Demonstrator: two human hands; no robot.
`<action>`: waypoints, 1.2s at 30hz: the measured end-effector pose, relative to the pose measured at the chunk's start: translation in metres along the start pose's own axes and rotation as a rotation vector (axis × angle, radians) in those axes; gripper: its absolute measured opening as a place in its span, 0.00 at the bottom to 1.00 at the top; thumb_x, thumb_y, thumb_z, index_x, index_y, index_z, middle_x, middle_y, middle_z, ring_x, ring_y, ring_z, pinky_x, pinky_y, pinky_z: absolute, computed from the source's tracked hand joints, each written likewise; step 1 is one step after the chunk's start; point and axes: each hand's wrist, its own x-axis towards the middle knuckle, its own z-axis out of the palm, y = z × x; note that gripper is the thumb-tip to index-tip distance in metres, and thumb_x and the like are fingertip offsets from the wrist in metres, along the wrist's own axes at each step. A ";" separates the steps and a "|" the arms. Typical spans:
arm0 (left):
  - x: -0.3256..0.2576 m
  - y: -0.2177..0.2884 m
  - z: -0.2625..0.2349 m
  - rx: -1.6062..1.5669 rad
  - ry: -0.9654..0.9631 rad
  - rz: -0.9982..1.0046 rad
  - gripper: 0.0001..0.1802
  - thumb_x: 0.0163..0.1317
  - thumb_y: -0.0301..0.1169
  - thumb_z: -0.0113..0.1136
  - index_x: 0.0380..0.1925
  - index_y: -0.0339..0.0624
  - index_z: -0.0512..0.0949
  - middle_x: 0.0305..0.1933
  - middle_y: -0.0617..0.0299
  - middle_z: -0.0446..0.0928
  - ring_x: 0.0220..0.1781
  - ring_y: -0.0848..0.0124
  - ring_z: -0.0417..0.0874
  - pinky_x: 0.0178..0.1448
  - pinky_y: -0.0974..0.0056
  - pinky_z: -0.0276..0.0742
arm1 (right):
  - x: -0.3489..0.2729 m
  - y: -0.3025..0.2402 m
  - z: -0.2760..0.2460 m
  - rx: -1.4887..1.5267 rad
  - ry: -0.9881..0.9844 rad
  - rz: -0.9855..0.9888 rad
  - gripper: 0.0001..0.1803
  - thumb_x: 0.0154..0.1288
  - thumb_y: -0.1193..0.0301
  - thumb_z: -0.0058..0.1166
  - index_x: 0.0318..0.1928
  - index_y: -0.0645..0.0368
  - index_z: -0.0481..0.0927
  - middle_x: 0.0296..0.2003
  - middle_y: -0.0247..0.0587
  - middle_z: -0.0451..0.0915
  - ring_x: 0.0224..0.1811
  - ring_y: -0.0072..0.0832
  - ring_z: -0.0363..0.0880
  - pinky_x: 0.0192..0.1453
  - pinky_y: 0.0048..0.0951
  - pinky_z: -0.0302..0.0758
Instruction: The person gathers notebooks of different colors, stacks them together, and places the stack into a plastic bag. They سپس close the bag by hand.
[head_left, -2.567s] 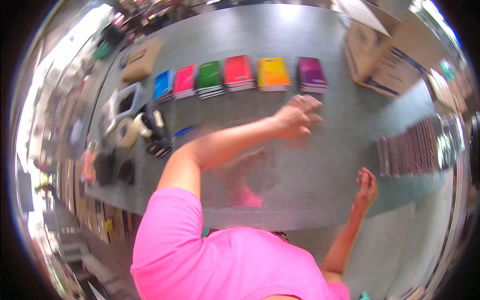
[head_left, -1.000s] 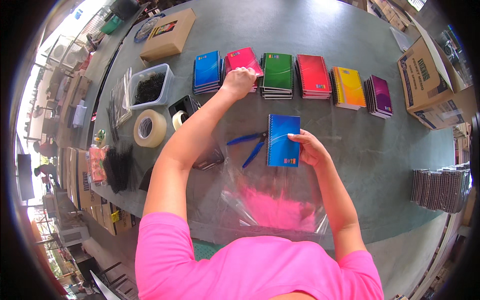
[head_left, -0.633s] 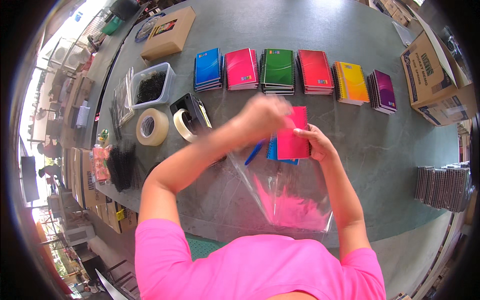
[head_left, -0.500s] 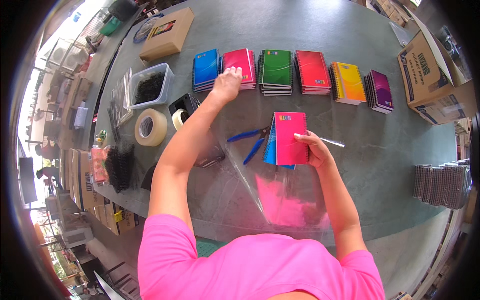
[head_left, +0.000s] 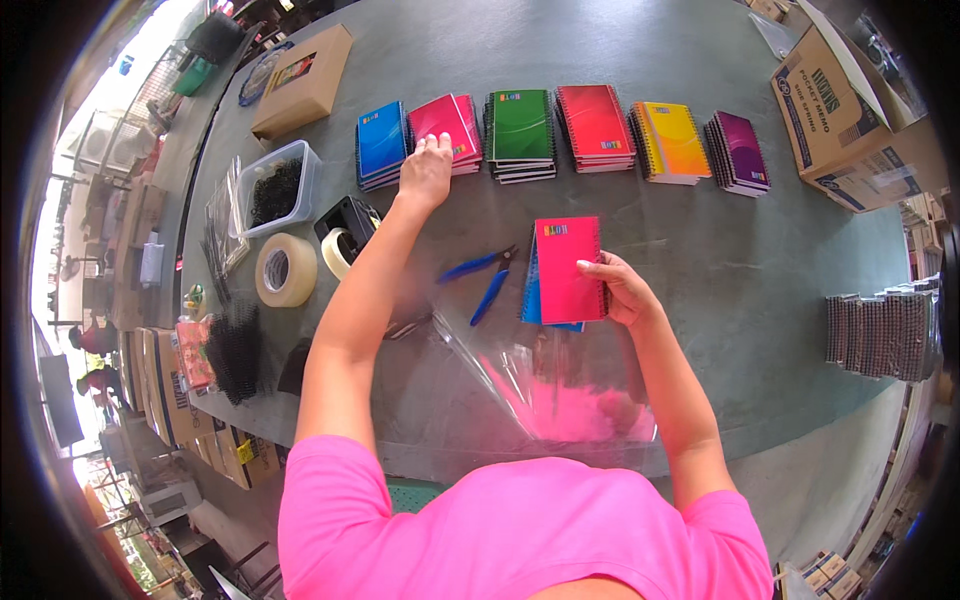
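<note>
Evidently, a pink notebook (head_left: 568,282) overlaps a blue notebook (head_left: 531,297), both held in the right hand (head_left: 627,290) above the surface (head_left: 690,270), thumb on top. Collecting notebooks looks like the step; the next move probably calls for separating just one. The left hand (head_left: 427,173) touches the pink stack (head_left: 464,128); its grip I cannot tell.

Dark lettering (head_left: 825,92) stands on the open carton (head_left: 835,125) — multicoloured lettering (head_left: 553,229) on the held pink notebook (head_left: 568,275).
</note>
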 end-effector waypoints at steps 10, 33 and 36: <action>-0.042 0.076 -0.103 -0.252 0.160 0.170 0.10 0.55 0.30 0.58 0.37 0.43 0.80 0.29 0.54 0.79 0.34 0.57 0.81 0.39 0.56 0.76 | -0.012 -0.026 0.013 0.294 -0.011 0.039 0.19 0.62 0.65 0.57 0.50 0.62 0.74 0.42 0.41 0.81 0.40 0.28 0.82 0.46 0.33 0.80; 0.002 0.146 -0.071 -0.346 0.095 0.358 0.28 0.50 0.47 0.64 0.42 0.37 0.76 0.50 0.50 0.75 0.54 0.57 0.76 0.57 0.58 0.69 | -0.042 -0.019 -0.017 0.019 0.040 -0.039 0.25 0.54 0.68 0.65 0.51 0.63 0.72 0.42 0.43 0.79 0.42 0.29 0.81 0.44 0.32 0.80; 0.025 0.072 0.000 -0.175 0.068 0.177 0.31 0.51 0.43 0.64 0.54 0.39 0.72 0.62 0.49 0.69 0.66 0.57 0.67 0.68 0.57 0.62 | -0.043 -0.008 -0.007 0.008 -0.009 -0.046 0.26 0.55 0.67 0.64 0.51 0.63 0.72 0.43 0.43 0.79 0.42 0.29 0.81 0.45 0.32 0.80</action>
